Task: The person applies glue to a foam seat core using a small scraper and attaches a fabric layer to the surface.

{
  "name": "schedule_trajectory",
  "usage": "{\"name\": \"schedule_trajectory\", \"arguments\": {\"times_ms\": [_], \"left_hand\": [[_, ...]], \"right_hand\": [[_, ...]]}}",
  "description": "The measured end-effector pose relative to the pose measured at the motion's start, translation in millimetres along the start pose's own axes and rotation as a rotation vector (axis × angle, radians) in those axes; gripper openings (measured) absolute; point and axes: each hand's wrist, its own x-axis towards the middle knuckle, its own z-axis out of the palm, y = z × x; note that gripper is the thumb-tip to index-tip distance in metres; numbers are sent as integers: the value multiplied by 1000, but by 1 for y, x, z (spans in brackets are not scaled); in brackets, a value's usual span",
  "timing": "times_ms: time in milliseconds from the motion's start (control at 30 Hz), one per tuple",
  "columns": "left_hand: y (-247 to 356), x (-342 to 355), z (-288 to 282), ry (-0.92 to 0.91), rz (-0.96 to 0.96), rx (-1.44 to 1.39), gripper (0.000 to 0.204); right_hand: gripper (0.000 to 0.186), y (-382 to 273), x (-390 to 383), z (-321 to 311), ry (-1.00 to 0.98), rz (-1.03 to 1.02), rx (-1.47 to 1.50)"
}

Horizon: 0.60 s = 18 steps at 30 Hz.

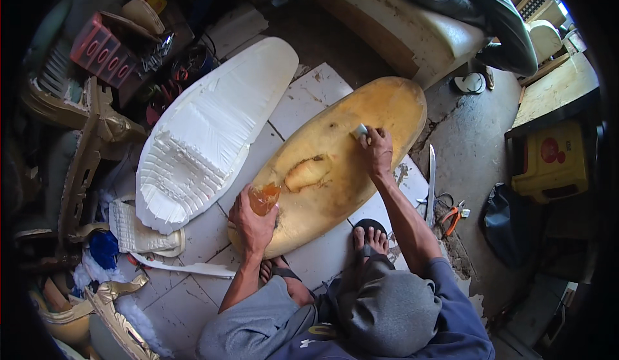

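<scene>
A long, rounded yellow foam pad (329,166), perhaps a seat cushion, lies slantwise on the tiles in front of me. Near its middle is a raised patch with a dark, rough seam. My left hand (253,221) is closed round a clear cup (265,199) of amber, sticky-looking stuff at the pad's near left end. Between the fingertips of my right hand (377,150) is a small pale piece (360,131), pressed to the foam's upper right part; its kind I cannot make out. A white ribbed cover (206,134) of similar shape lies left of the pad.
Pliers with orange handles (453,217) and a long blade (431,179) lie right of my foot. Gilded furniture parts (97,121) crowd the left, beside a red box (103,53). Another person's legs (490,11) show at the upper right, and a yellow crate (551,163) stands below.
</scene>
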Motion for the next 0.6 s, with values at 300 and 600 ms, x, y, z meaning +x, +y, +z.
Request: {"name": "schedule_trajectory", "arguments": {"times_ms": [300,600], "left_hand": [[-4,8,14,-39,-54,-89,75],[3,11,15,-36,11,-116,75]], "right_hand": [[9,-13,-49,-13,-233,-166,58],[21,-37,-92,-28,-365,-409,353]]}}
